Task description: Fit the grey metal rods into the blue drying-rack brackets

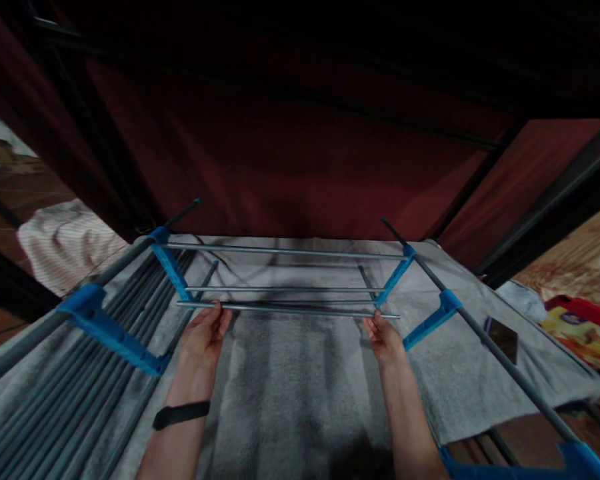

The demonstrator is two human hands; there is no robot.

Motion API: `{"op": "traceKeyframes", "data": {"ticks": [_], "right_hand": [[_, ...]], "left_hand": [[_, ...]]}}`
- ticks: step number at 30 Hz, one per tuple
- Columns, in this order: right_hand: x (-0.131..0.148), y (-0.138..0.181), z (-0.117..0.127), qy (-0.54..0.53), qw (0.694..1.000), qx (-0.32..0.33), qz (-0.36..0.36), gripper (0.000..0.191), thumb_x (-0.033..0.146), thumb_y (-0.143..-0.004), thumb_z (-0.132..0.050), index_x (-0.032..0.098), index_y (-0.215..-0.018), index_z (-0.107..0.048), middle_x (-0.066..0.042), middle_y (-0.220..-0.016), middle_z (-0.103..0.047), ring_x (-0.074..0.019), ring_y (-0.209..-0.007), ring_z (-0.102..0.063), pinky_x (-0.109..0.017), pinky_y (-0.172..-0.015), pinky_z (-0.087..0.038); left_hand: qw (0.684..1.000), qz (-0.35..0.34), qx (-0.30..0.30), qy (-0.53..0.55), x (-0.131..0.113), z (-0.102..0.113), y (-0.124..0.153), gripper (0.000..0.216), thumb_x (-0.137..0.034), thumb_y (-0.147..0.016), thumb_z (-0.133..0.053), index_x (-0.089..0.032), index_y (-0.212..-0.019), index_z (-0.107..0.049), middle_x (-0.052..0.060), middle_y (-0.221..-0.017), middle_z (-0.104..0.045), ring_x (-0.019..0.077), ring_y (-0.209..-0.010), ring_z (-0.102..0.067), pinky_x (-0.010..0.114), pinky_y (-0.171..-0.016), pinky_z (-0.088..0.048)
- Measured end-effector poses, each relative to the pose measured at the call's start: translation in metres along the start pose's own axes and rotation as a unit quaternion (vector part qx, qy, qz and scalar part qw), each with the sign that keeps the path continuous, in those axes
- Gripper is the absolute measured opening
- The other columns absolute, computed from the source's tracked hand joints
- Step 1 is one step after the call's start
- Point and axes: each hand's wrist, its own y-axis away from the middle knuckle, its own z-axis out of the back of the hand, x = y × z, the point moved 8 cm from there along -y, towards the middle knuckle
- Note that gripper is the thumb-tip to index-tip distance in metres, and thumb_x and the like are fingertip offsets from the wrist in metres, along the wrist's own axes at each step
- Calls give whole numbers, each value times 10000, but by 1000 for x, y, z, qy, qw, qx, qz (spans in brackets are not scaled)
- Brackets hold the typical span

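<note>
My left hand (205,333) is closed around a grey metal rod (290,309) near its left end. Near the opposite end, my right hand (381,333) pinches the same rod, which lies crosswise and nearly level. Just beyond it stands a rack frame of grey tubes with blue plastic brackets (173,270) on the left and a matching blue bracket (396,280) on the right. Two crossbars, an upper crossbar (285,251) and a lower crossbar (290,289), span those far brackets. Closer to me are another left bracket (115,333) and another right bracket (433,320).
Several loose grey tubes (80,380) lie side by side at the left on a grey cloth (290,393). A phone (501,339) rests on the right. Dark red panels (305,173) rise behind. A red and yellow package (583,327) sits at far right, striped fabric (75,240) at left.
</note>
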Motion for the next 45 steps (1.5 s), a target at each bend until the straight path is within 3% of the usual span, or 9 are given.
{"op": "traceKeyframes", "data": {"ticks": [7, 19, 25, 30, 32, 36, 39, 41, 45], "right_hand": [[-12, -2, -8, -17, 999, -13, -34, 176, 35, -817, -635, 188, -735, -612, 34, -682, -694, -100, -648, -696, -248, -685, -646], [-45, 18, -40, 10, 997, 43, -57, 154, 123, -837, -710, 180, -751, -596, 24, -662, -673, -117, -643, -700, -275, -730, -657], [-51, 21, -46, 21, 997, 45, -52, 160, 145, -821, -739, 186, -750, -601, 28, -652, -685, -130, -657, -714, -287, -739, -660], [-53, 21, -48, 38, 997, 61, -39, 171, 176, -801, -749, 220, -742, -594, 29, -668, -705, -151, -687, -731, -292, -731, -660], [-54, 22, -48, 39, 996, 67, -33, 174, 180, -799, -746, 230, -743, -589, 30, -670, -705, -155, -690, -732, -300, -730, -662], [-57, 24, -46, 37, 996, 66, -40, 179, 184, -800, -743, 224, -743, -578, 31, -675, -702, -151, -699, -731, -311, -761, -657], [-61, 28, -47, 39, 996, 66, -55, 195, 200, -790, -760, 208, -739, -572, 32, -662, -695, -154, -715, -733, -317, -783, -652], [-63, 30, -48, 43, 995, 68, -63, 203, 204, -786, -769, 202, -740, -572, 32, -660, -693, -156, -718, -734, -318, -786, -652], [-62, 35, -46, 50, 995, 49, -77, 150, 138, -830, -707, 195, -763, -585, 31, -670, -696, -138, -688, -722, -317, -770, -655]], "left_hand": [[999, 15, 31, -38, 20, -4, 4, 245, 26, -816, -625, -126, -632, -572, -3, -655, -640, 77, -576, -633, 216, -660, -595], [990, 32, 88, -103, 55, -13, 8, 230, -81, -775, -725, -145, -628, -561, 31, -661, -675, 130, -660, -686, 251, -690, -579], [961, 17, 162, -224, 80, -26, 16, 189, -266, -758, -764, -127, -709, -647, 85, -732, -705, 167, -692, -680, 291, -679, -556], [867, -113, 257, -411, 87, -46, 31, 192, -328, -833, -649, -148, -775, -684, 45, -678, -660, 172, -640, -614, 319, -660, -505], [804, -211, 284, -478, 81, -57, 46, 142, -274, -865, -615, -166, -842, -704, 56, -774, -691, 191, -730, -631, 345, -739, -502], [537, -472, 332, -615, 74, -80, 95, 260, -188, -946, -487, -213, -1105, -691, 88, -1094, -695, 248, -1052, -607, 432, -963, -449], [400, -548, 336, -653, 80, -81, 110, 394, -98, -934, -451, -213, -1274, -612, 96, -1207, -659, 252, -1177, -549, 462, -1075, -365], [359, -547, 332, -679, 84, -78, 105, 405, -71, -924, -446, -190, -1279, -601, 97, -1162, -671, 241, -1132, -567, 453, -1082, -354], [338, -504, 330, -723, 89, -71, 90, 365, -87, -926, -457, -183, -1237, -622, 85, -1023, -694, 234, -976, -613, 408, -965, -419]]}}
